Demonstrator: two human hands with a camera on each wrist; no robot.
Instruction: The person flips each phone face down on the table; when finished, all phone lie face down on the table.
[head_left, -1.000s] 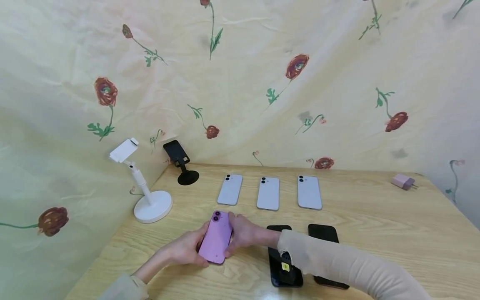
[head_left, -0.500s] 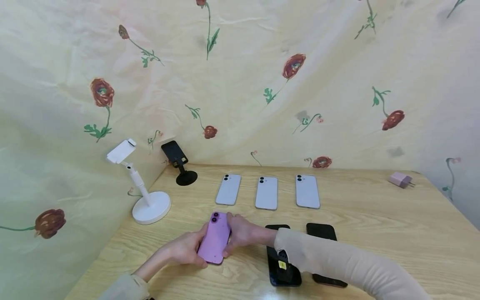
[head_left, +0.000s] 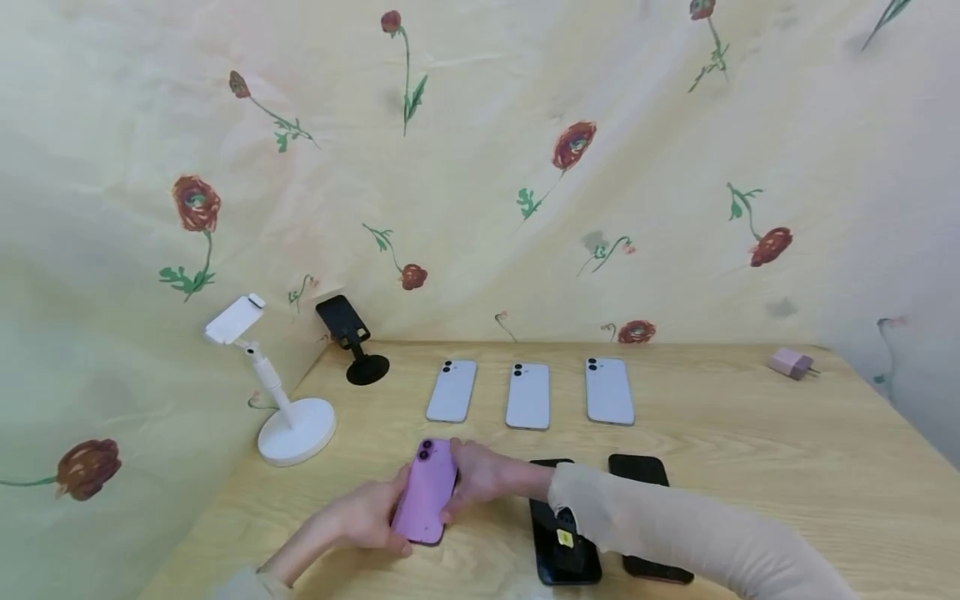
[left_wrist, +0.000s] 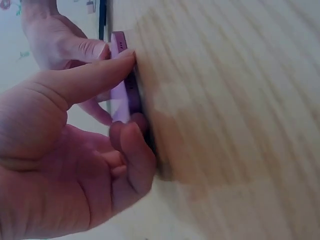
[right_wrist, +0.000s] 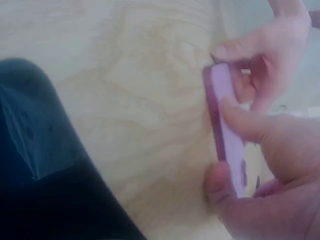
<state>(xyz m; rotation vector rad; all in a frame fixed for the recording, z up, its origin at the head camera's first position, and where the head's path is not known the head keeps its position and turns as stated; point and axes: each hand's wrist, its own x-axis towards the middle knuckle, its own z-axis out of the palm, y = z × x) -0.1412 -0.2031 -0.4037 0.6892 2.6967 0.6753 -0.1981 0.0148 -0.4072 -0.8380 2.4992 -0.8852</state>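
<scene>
The left hand (head_left: 369, 514) and right hand (head_left: 482, 477) grip a purple phone (head_left: 427, 498). Three whitish phones (head_left: 528, 398) lie beyond it on the desk (head_left: 735, 417).

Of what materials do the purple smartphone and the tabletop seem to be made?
Purple smartphone: perhaps glass or plastic with satin finish, since its back looks smooth and evenly coloured. Tabletop: wood or printed laminate, apparently smooth, showing grain.
</scene>
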